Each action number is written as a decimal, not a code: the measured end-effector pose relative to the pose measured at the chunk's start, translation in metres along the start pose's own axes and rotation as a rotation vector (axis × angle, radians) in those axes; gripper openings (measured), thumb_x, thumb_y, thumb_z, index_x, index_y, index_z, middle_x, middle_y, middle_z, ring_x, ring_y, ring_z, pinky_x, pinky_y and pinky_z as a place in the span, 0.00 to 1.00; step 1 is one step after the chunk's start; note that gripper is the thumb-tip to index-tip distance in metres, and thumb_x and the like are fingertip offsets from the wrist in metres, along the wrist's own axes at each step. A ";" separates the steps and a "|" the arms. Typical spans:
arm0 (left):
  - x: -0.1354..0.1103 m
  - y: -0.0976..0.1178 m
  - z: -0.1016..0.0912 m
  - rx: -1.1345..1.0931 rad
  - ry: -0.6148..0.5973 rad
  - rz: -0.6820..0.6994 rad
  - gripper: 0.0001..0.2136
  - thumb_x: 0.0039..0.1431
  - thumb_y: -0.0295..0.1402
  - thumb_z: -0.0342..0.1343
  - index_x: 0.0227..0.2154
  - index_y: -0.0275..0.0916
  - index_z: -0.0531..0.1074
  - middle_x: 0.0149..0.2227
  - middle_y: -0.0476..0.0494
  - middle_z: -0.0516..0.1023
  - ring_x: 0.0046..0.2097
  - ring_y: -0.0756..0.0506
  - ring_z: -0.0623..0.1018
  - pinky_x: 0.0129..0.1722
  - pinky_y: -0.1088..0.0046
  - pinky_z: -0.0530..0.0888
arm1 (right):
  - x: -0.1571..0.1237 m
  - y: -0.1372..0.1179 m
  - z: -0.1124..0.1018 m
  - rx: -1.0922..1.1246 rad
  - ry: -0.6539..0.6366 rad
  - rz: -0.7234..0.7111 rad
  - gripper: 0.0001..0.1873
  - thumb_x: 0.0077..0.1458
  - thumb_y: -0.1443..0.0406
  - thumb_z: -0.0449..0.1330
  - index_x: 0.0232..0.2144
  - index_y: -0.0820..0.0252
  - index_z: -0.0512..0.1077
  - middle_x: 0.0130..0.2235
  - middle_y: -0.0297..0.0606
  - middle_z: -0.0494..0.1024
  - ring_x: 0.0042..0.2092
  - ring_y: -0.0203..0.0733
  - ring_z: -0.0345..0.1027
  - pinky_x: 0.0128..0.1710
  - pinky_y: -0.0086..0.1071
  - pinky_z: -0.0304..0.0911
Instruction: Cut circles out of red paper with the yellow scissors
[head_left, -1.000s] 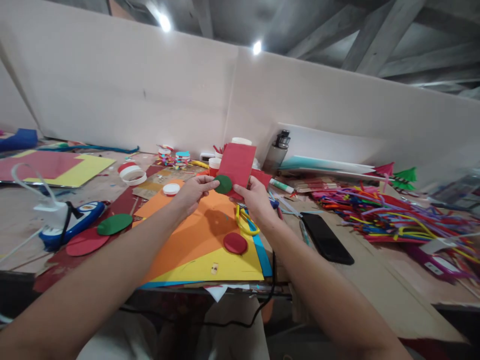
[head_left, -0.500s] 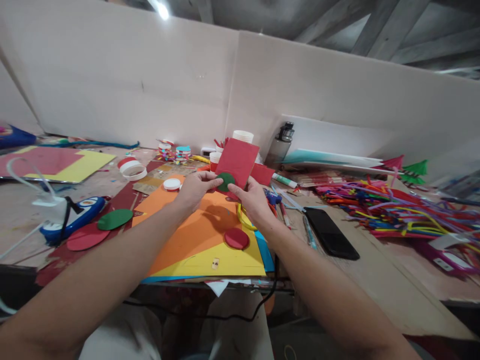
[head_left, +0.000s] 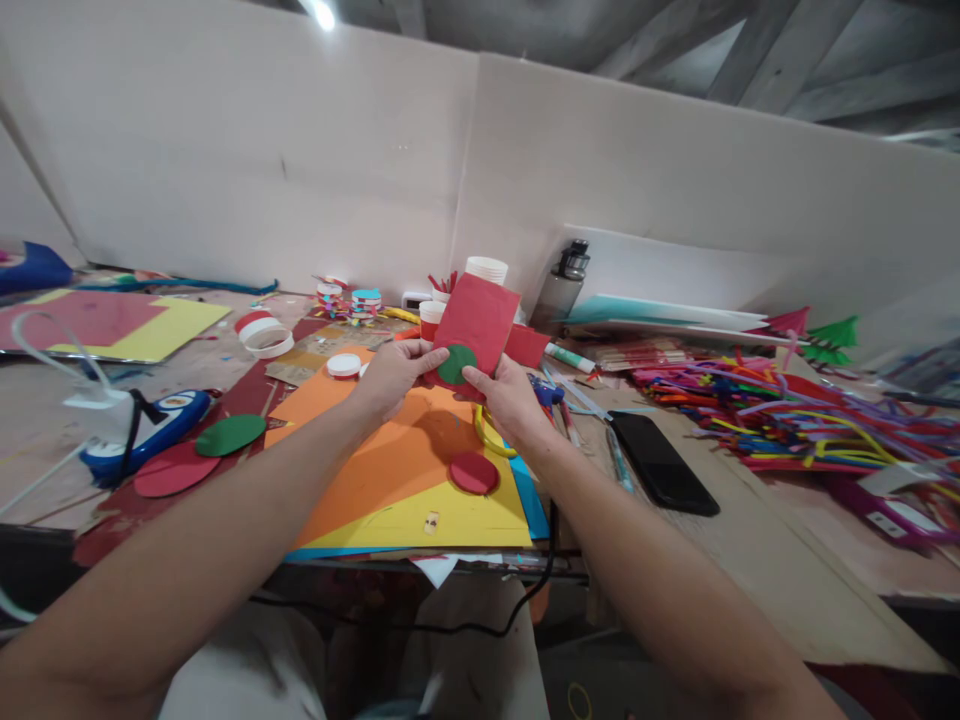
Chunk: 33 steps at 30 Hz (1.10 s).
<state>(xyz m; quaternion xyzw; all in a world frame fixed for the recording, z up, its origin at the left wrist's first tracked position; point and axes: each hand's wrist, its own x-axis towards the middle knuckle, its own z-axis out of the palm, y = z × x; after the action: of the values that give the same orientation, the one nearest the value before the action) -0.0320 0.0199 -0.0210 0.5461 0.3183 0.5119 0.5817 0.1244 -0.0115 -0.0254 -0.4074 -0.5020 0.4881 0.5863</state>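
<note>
Between my two hands a small green paper circle [head_left: 456, 365] lies against the lower part of a red paper sheet [head_left: 478, 318], held up tilted above the table. My left hand [head_left: 397, 375] pinches the left side of the circle and sheet with thumb and fingers. On the other side my right hand [head_left: 511, 395] grips the sheet, its thumb pressed on the circle's lower right edge. Below them, orange paper [head_left: 382, 455] and yellow paper [head_left: 420, 520] lie spread on the table. A red circle [head_left: 474, 473] rests on these sheets.
Left are a larger green circle [head_left: 231, 435], a red circle [head_left: 176, 470] and a blue power strip [head_left: 176, 415]. A white lid [head_left: 343, 365] sits behind my left arm. On the right lie a black phone [head_left: 664, 462] and a heap of colourful pipe cleaners [head_left: 787, 410].
The green circle has shifted slightly to the right on the red sheet and shows more of its face. Both hands keep hold in nearly the same place.
</note>
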 end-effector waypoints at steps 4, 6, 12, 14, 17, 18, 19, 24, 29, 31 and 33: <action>0.000 -0.001 0.000 -0.028 -0.015 0.005 0.17 0.40 0.44 0.70 0.23 0.34 0.74 0.23 0.47 0.73 0.24 0.53 0.68 0.25 0.76 0.65 | -0.001 -0.001 0.001 -0.006 0.010 0.004 0.18 0.43 0.65 0.65 0.39 0.56 0.71 0.39 0.33 0.79 0.34 0.35 0.73 0.28 0.29 0.73; 0.000 -0.002 0.001 -0.046 -0.046 0.002 0.17 0.41 0.43 0.69 0.26 0.34 0.76 0.26 0.46 0.76 0.25 0.53 0.70 0.27 0.75 0.67 | -0.001 -0.001 0.001 -0.010 0.011 0.009 0.17 0.43 0.65 0.65 0.39 0.56 0.71 0.39 0.33 0.79 0.33 0.35 0.73 0.29 0.30 0.74; -0.001 -0.006 0.001 -0.019 -0.099 -0.021 0.19 0.39 0.40 0.71 0.34 0.34 0.79 0.33 0.42 0.80 0.31 0.48 0.77 0.34 0.71 0.72 | -0.002 -0.001 0.000 -0.090 -0.001 -0.036 0.14 0.45 0.67 0.64 0.38 0.56 0.71 0.36 0.32 0.79 0.32 0.36 0.73 0.31 0.33 0.75; -0.001 -0.007 0.000 -0.019 -0.089 -0.022 0.19 0.40 0.40 0.71 0.34 0.34 0.78 0.33 0.42 0.80 0.31 0.47 0.77 0.35 0.69 0.73 | -0.003 0.000 -0.001 -0.135 -0.004 -0.061 0.14 0.45 0.67 0.64 0.38 0.57 0.71 0.37 0.33 0.79 0.33 0.37 0.74 0.32 0.34 0.75; -0.001 -0.008 -0.001 -0.024 -0.092 -0.026 0.20 0.39 0.40 0.71 0.34 0.33 0.78 0.33 0.41 0.81 0.32 0.46 0.78 0.37 0.67 0.74 | -0.004 0.002 -0.001 -0.204 -0.022 -0.088 0.15 0.46 0.66 0.63 0.40 0.56 0.71 0.40 0.35 0.78 0.36 0.39 0.74 0.33 0.36 0.75; -0.001 -0.008 0.000 -0.026 -0.091 -0.027 0.20 0.38 0.40 0.72 0.34 0.33 0.79 0.33 0.41 0.81 0.32 0.46 0.78 0.38 0.66 0.75 | -0.004 0.001 -0.001 -0.234 -0.036 -0.103 0.15 0.47 0.65 0.63 0.40 0.56 0.71 0.41 0.36 0.78 0.38 0.40 0.74 0.33 0.37 0.74; -0.001 -0.007 0.000 -0.031 -0.087 -0.029 0.20 0.37 0.40 0.72 0.33 0.33 0.79 0.33 0.40 0.81 0.32 0.46 0.78 0.38 0.66 0.75 | -0.004 0.000 -0.001 -0.272 -0.054 -0.125 0.16 0.48 0.64 0.63 0.41 0.56 0.71 0.43 0.36 0.78 0.39 0.41 0.73 0.34 0.37 0.74; 0.002 -0.002 -0.001 -0.174 0.012 -0.051 0.20 0.31 0.37 0.74 0.30 0.32 0.79 0.29 0.41 0.81 0.32 0.44 0.79 0.39 0.65 0.76 | -0.005 -0.025 -0.015 -0.675 -0.044 -0.215 0.14 0.56 0.55 0.58 0.36 0.60 0.69 0.36 0.37 0.77 0.36 0.38 0.70 0.35 0.32 0.67; 0.012 -0.002 -0.009 -0.338 0.182 -0.038 0.17 0.33 0.31 0.73 0.30 0.35 0.78 0.32 0.43 0.82 0.34 0.46 0.80 0.40 0.68 0.77 | -0.022 -0.043 -0.038 -1.358 -0.044 -0.097 0.11 0.59 0.58 0.57 0.35 0.61 0.70 0.35 0.41 0.77 0.36 0.40 0.69 0.36 0.32 0.59; 0.015 -0.005 -0.012 -0.380 0.230 -0.026 0.16 0.33 0.30 0.72 0.29 0.35 0.78 0.33 0.44 0.82 0.34 0.48 0.80 0.40 0.70 0.77 | -0.032 -0.038 -0.039 -1.612 -0.172 -0.065 0.13 0.59 0.60 0.57 0.40 0.65 0.71 0.40 0.48 0.77 0.41 0.47 0.69 0.40 0.35 0.60; 0.017 -0.007 -0.013 -0.404 0.259 -0.013 0.14 0.34 0.29 0.72 0.28 0.35 0.78 0.33 0.43 0.82 0.33 0.48 0.79 0.38 0.71 0.76 | -0.039 -0.030 -0.036 -1.832 -0.246 -0.097 0.16 0.60 0.61 0.56 0.45 0.69 0.71 0.45 0.56 0.75 0.48 0.54 0.67 0.46 0.40 0.59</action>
<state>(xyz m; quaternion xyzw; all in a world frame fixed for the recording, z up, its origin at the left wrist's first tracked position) -0.0375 0.0405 -0.0270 0.3463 0.2848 0.6270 0.6370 0.1642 -0.0555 -0.0102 -0.6359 -0.7671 -0.0848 -0.0023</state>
